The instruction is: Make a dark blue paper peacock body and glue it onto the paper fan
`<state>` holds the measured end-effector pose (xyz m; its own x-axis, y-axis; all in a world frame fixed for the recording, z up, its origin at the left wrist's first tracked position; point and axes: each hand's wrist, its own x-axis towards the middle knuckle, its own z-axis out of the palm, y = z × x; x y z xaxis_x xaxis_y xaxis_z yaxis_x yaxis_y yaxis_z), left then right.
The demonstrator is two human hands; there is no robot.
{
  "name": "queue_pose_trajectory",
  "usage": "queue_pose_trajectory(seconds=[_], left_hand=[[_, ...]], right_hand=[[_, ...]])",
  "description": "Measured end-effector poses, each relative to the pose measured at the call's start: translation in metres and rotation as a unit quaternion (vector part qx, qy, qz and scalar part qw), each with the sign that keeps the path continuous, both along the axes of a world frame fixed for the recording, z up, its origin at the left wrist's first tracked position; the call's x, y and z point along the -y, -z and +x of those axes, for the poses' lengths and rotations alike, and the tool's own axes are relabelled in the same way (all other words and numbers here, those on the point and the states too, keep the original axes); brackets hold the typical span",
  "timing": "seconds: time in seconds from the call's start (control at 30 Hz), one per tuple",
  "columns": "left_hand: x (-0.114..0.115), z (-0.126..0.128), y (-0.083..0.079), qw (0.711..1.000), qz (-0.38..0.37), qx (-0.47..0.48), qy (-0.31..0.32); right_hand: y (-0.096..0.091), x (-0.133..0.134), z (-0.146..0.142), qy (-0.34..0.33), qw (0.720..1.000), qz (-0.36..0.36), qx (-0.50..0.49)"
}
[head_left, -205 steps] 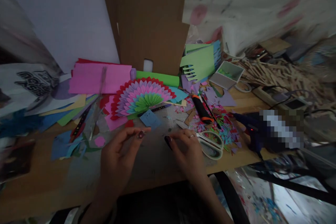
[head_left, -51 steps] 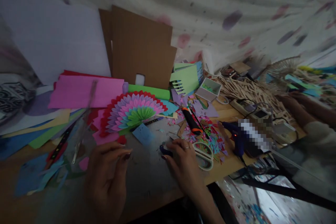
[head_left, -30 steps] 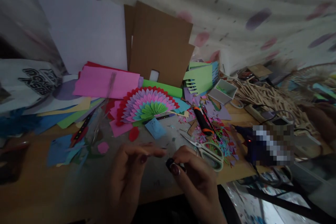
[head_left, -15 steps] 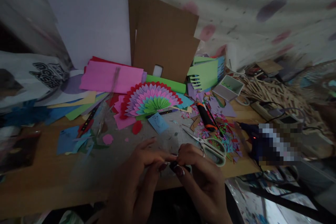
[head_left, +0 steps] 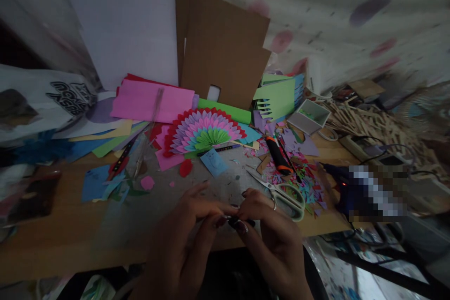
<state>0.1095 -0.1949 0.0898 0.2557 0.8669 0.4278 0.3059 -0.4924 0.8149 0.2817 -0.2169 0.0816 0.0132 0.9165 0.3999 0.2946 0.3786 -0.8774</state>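
Close to the table's front edge, my left hand [head_left: 197, 229] and my right hand [head_left: 270, 234] meet with thumbs and forefingers pinched. Between the fingertips is a small dark object [head_left: 233, 221]; its kind cannot be made out, as the fingers cover most of it. Just beyond lies a light blue paper piece [head_left: 214, 163], with a layered paper fan [head_left: 207, 132] in red, purple, pink, blue and green behind it. Scissors [head_left: 286, 199] with pale handles lie right beside my right hand.
Paper scraps [head_left: 309, 183] and an orange-black cutter [head_left: 278, 155] lie to the right, near a dark glue gun [head_left: 346, 187] with a red light. Cardboard sheets [head_left: 225, 42] and rolled pink paper [head_left: 151, 101] stand behind. A small box [head_left: 309, 117] sits at back right.
The view has shifted slightly, so the table things appear a little further right. Both hands keep their pinch on the small dark object, with only slight finger movement.
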Motion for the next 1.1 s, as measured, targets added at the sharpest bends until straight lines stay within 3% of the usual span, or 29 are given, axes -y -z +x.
queue_pose_trajectory(seconds=[0.93,1.1], left_hand=[[-0.0045,-0.0023,-0.0054,0.995,0.056,-0.077,0.029],[-0.0032,-0.0009,-0.0046,0.997,0.028,-0.063,0.033]], right_hand=[[0.0013,0.0062,0.0077,-0.006,1.0,-0.005,0.015],[0.0017,0.007,0.0092,-0.006,1.0,0.003,0.012]])
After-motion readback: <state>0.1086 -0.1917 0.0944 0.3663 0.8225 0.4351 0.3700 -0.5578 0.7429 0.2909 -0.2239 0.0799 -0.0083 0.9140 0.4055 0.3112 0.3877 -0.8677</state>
